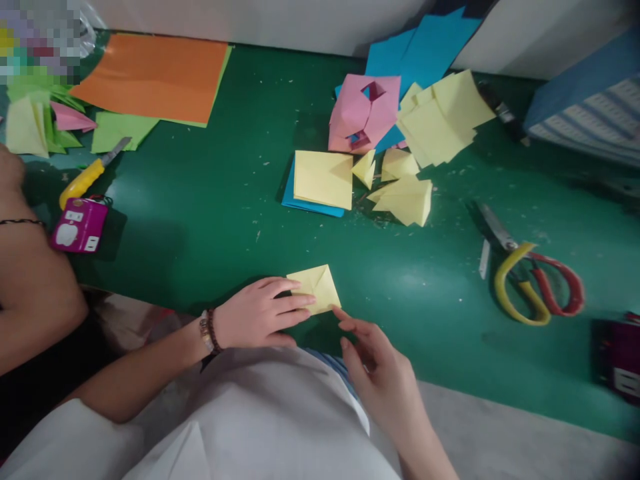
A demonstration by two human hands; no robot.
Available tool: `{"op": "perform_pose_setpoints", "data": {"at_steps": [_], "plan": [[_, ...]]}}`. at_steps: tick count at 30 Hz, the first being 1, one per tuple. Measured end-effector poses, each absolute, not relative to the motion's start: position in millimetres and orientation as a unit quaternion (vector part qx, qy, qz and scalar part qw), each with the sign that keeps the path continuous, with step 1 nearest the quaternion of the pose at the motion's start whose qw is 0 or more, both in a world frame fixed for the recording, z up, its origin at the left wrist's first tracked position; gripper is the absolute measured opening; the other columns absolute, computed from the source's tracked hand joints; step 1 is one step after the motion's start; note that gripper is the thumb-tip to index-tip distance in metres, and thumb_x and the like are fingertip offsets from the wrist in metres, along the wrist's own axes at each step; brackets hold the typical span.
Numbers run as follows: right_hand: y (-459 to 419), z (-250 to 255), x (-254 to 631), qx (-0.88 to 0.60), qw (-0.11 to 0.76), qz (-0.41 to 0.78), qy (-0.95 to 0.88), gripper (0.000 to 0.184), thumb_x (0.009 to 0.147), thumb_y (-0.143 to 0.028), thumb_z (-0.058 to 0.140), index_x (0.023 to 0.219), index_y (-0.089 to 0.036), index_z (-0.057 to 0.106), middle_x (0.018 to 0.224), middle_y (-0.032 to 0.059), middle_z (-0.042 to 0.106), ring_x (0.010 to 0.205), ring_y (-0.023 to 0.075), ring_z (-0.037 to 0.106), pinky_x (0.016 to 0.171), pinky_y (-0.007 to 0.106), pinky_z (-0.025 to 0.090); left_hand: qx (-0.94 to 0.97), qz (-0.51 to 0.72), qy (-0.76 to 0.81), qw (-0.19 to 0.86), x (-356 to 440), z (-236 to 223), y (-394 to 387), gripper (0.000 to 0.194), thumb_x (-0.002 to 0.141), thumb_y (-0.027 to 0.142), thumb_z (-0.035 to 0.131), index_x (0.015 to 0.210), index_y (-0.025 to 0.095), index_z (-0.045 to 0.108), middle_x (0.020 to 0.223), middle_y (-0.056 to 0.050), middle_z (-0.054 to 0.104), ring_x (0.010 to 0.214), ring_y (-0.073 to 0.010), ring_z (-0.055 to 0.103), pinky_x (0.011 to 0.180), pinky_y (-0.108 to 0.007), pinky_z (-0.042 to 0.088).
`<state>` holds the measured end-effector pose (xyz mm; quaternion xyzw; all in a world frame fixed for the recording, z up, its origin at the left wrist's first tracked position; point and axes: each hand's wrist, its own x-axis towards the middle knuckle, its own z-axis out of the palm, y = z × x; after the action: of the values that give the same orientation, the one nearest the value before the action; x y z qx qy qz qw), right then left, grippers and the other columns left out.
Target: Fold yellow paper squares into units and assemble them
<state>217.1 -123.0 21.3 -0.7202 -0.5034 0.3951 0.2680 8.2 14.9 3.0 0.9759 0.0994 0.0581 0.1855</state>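
Observation:
A small square of folded yellow paper [323,285] lies on the green table in front of me, with creases running across its top. My left hand [265,312] rests flat with its fingertips over the paper's left part. At the paper's lower right corner, my right hand [373,353] touches the edge with its index fingertip; the thumb is apart and the other fingers are curled. Farther back, a stack of yellow paper squares [324,179] sits on blue paper [289,193]. Beside it are several folded yellow pieces [407,199].
Scissors [525,280] lie at right. A pink folded paper model [364,113], loose yellow sheets [440,120] and blue sheets [425,50] are at the back. Orange paper [155,77], a yellow-handled cutter [85,181] and a purple box [80,225] are left, near another person's arm [35,287].

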Motion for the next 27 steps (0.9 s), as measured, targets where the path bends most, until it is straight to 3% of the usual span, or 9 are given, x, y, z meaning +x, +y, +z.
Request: {"op": "perform_pose_setpoints", "data": {"at_steps": [6,10,13,18,27], "plan": [[-125,22,228,-0.765,0.276,0.287,-0.506,0.01,0.091,-0.031,0.051,0.097,-0.023,0.054,0.116,0.0087,0.069,0.039,0.005,0.045,0.041,0.022,0.044,0.972,0.053,0.099,0.206,9,5,17,0.047,0.093,0.053,0.047,0.122,0.019,0.06,0.14,-0.001,0.054,0.125,-0.0266,0.044,0.103,-0.041,0.04],[-108,12,228,-0.738,0.279,0.11,-0.604,0.003,0.09,-0.025,0.056,0.089,-0.022,0.058,0.089,0.0036,0.07,0.058,0.0098,0.057,0.055,0.022,0.046,0.968,0.043,0.103,0.226,8,5,18,0.053,0.093,0.056,0.046,0.131,0.02,0.053,0.14,-0.003,0.053,0.127,-0.0269,0.044,0.104,-0.042,0.039],[-94,2,224,-0.71,0.242,0.047,-0.66,0.006,0.091,-0.022,0.056,0.086,-0.02,0.059,0.074,0.002,0.062,0.065,0.0131,0.057,0.06,0.024,0.044,0.96,0.041,0.127,0.247,8,4,17,0.068,0.091,0.061,0.045,0.141,0.016,0.041,0.134,-0.009,0.058,0.128,-0.0272,0.043,0.105,-0.042,0.038],[-91,-6,212,-0.671,0.214,0.017,-0.71,0.016,0.092,-0.019,0.054,0.076,-0.019,0.057,0.064,0.0,0.053,0.062,0.014,0.048,0.06,0.027,0.039,0.952,0.047,0.144,0.267,8,2,15,0.076,0.09,0.065,0.042,0.145,0.014,0.033,0.126,-0.013,0.061,0.128,-0.0274,0.044,0.106,-0.042,0.037],[-91,-9,181,-0.63,0.229,0.035,-0.742,0.025,0.093,-0.017,0.049,0.069,-0.02,0.055,0.06,-0.0007,0.051,0.06,0.014,0.044,0.059,0.029,0.033,0.95,0.056,0.147,0.271,9,0,15,0.077,0.089,0.066,0.044,0.143,0.012,0.036,0.128,-0.014,0.06,0.126,-0.028,0.046,0.104,-0.042,0.039]]}}
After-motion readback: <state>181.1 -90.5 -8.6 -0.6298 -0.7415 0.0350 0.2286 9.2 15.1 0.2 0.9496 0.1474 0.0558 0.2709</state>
